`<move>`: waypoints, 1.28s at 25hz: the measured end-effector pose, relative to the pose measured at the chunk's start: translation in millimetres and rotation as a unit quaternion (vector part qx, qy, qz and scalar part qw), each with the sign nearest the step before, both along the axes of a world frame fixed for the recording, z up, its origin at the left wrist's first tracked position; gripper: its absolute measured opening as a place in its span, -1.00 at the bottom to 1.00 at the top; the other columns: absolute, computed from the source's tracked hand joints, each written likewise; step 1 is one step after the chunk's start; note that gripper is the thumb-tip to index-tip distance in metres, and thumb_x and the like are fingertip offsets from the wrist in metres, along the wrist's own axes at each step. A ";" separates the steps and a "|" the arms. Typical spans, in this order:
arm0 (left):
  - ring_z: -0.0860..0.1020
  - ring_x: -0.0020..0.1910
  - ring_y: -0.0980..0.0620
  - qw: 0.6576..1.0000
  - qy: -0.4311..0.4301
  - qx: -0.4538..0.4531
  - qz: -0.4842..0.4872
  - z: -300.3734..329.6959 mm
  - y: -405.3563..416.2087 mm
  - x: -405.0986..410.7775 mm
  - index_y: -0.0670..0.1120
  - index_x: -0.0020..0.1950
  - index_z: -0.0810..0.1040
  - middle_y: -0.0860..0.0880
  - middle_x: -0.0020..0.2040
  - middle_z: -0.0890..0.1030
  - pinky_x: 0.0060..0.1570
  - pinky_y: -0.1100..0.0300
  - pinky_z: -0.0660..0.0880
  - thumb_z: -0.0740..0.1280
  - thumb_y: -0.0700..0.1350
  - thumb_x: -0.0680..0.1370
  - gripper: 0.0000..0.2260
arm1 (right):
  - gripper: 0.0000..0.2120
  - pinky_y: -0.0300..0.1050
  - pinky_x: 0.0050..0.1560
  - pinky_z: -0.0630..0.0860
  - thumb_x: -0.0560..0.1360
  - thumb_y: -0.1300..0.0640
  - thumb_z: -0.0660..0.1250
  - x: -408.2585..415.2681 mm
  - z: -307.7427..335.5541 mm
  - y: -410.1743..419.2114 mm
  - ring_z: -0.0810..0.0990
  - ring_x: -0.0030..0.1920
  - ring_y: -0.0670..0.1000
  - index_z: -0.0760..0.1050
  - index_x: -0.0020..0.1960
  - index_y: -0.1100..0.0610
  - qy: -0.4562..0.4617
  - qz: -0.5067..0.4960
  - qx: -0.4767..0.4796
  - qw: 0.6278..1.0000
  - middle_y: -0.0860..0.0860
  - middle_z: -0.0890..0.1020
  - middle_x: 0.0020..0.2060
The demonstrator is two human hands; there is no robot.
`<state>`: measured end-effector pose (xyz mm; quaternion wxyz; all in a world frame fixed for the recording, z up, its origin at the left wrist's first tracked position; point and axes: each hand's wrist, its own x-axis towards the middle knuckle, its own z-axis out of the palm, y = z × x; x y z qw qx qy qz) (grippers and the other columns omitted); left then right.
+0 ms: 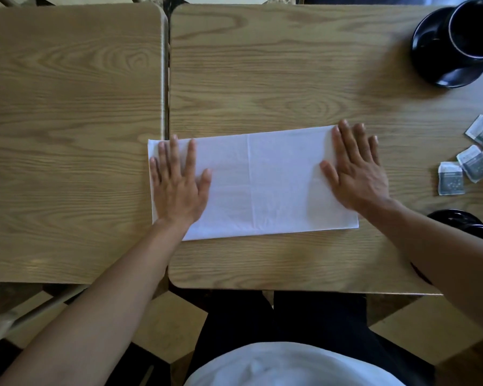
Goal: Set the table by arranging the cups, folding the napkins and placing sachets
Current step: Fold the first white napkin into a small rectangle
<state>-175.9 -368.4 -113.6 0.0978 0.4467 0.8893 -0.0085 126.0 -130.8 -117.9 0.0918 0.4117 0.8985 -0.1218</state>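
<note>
A white napkin [262, 179], folded into a long rectangle, lies flat on the right wooden table [276, 79], its left end reaching over the gap between the tables. My left hand [179, 185] presses flat on its left end, fingers spread. My right hand [357, 174] lies flat on its right end, fingertips past the far edge. A black cup [474, 26] stands on a black saucer [435, 51] at the far right corner. Three grey-and-white sachets [471, 160] lie loose near the right edge.
A second wooden table [67, 135] adjoins on the left with a narrow gap [166, 79] between. Another black dish [463, 221] shows partly behind my right forearm. Checkered floor and my dark trousers are below the near edge.
</note>
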 end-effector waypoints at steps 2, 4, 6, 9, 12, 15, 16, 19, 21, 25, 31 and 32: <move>-0.09 0.63 -0.25 1.000 -0.007 -0.010 -0.006 8.0 4.6 1.5 0.00 0.66 -0.01 -0.21 0.66 -0.04 0.55 -0.30 -0.09 0.02 0.20 0.68 -0.40 | -0.28 0.19 0.62 -0.17 0.65 -0.26 -0.07 -6.7 6.6 -3.1 -0.16 0.65 0.17 -0.10 0.67 0.10 0.008 -0.001 0.000 1.000 0.05 -0.06 0.67; -0.03 0.62 -0.27 1.000 -0.020 0.005 0.018 18.0 19.4 7.3 -0.05 0.64 0.11 -0.23 0.65 0.04 0.54 -0.33 -0.10 0.14 0.09 0.65 -0.42 | -0.28 0.19 0.61 -0.03 0.59 -0.20 0.10 -14.8 18.1 -8.9 0.01 0.62 0.23 0.06 0.63 0.14 0.050 -0.066 0.000 0.997 0.17 0.09 0.63; 0.10 0.60 -0.28 0.999 -0.025 0.037 0.026 32.5 40.9 18.3 -0.12 0.58 0.26 -0.23 0.61 0.19 0.54 -0.31 -0.05 0.22 -0.06 0.58 -0.45 | -0.34 0.17 0.49 0.22 0.52 -0.10 0.26 -18.7 33.7 -19.0 0.25 0.45 0.27 0.23 0.53 0.16 0.101 -0.204 -0.010 0.974 0.22 0.30 0.48; 0.37 0.45 -0.34 0.989 -0.068 0.104 -0.074 52.3 83.3 63.6 -0.27 0.37 0.50 -0.30 0.43 0.46 0.46 -0.28 0.23 0.27 -0.26 0.49 -0.56 | -0.44 0.07 0.33 0.30 0.47 0.04 0.35 -10.1 53.8 -48.7 0.41 0.28 0.27 0.38 0.41 0.21 0.116 -0.363 -0.039 0.924 0.22 0.47 0.25; 0.46 0.38 -0.32 0.940 -0.151 0.092 -0.291 65.6 129.5 129.2 -0.26 0.29 0.58 -0.27 0.36 0.54 0.41 -0.21 0.32 0.29 -0.32 0.47 -0.61 | -0.55 0.05 0.26 0.35 0.46 0.08 0.38 7.9 64.0 -83.8 0.48 0.24 0.24 0.47 0.30 0.21 0.099 -0.424 -0.089 0.896 0.20 0.54 0.18; 0.45 0.40 -0.27 0.829 -0.164 0.042 -0.533 67.5 154.4 178.4 -0.21 0.26 0.60 -0.23 0.35 0.55 0.41 -0.16 0.30 0.12 -0.29 0.52 -0.61 | -0.72 0.03 0.04 0.48 0.48 0.09 0.37 21.8 63.9 -108.9 0.58 0.09 0.23 0.53 0.14 0.19 0.091 -0.443 -0.135 0.882 0.15 0.63 0.03; 0.44 0.41 -0.24 0.794 -0.152 0.019 -0.588 67.9 157.7 186.7 -0.19 0.26 0.59 -0.19 0.33 0.57 0.43 -0.14 0.28 0.03 -0.26 0.52 -0.56 | -0.81 -0.05 -0.11 0.49 0.48 0.11 0.36 25.1 62.2 -113.3 0.61 -0.02 0.20 0.55 0.05 0.18 0.110 -0.453 -0.149 0.872 0.10 0.65 -0.07; 0.34 0.45 -0.12 0.744 -0.084 -0.075 -0.659 63.4 163.3 191.6 -0.07 0.35 0.50 -0.05 0.33 0.51 0.54 -0.06 0.05 0.02 -0.23 0.53 -0.54 | -0.83 -0.35 -0.46 0.31 0.46 0.14 0.38 31.9 60.2 -114.5 0.49 -0.35 0.00 0.44 -0.27 0.03 0.167 -0.491 -0.222 0.826 -0.12 0.50 -0.42; 0.37 0.38 -0.14 0.735 -0.084 -0.096 -0.666 63.4 170.2 188.5 -0.06 0.28 0.52 -0.06 0.24 0.52 0.55 -0.07 0.01 0.07 -0.24 0.49 -0.58 | -0.82 -0.33 -0.46 0.33 0.44 0.11 0.39 35.2 59.7 -113.2 0.45 -0.38 -0.04 0.46 -0.30 0.10 0.189 -0.525 -0.263 0.787 -0.09 0.49 -0.45; 0.39 0.31 -0.14 0.731 -0.042 -0.129 -0.669 78.4 205.2 169.4 -0.03 0.14 0.57 -0.01 0.12 0.54 0.57 -0.13 -0.09 0.21 -0.23 0.41 -0.65 | -0.88 -0.34 -0.44 0.35 0.41 0.04 0.44 36.5 72.8 -117.1 0.52 -0.36 -0.12 0.52 -0.20 0.05 0.284 -0.548 -0.289 0.732 -0.14 0.60 -0.37; 0.43 0.23 -0.13 0.808 -0.042 -0.066 -0.584 153.1 281.6 86.7 -0.05 -0.04 0.63 0.00 -0.05 0.59 0.53 -0.09 -0.01 0.37 -0.17 0.43 -0.86 | -0.95 0.01 0.00 0.69 0.56 0.26 0.38 21.4 127.5 -89.4 0.74 -0.10 -0.01 0.51 -0.02 0.17 0.513 -0.480 -0.372 0.607 -0.04 0.75 -0.19; 0.46 0.19 -0.14 0.825 -0.058 -0.050 -0.560 172.1 286.8 68.4 -0.07 -0.06 0.63 -0.01 -0.06 0.61 0.48 -0.05 0.14 0.39 -0.17 0.44 -0.90 | -0.94 -0.02 -0.04 0.68 0.58 0.29 0.35 14.1 139.4 -76.6 0.74 -0.09 0.02 0.50 -0.03 0.17 0.532 -0.464 -0.378 0.599 0.01 0.76 -0.15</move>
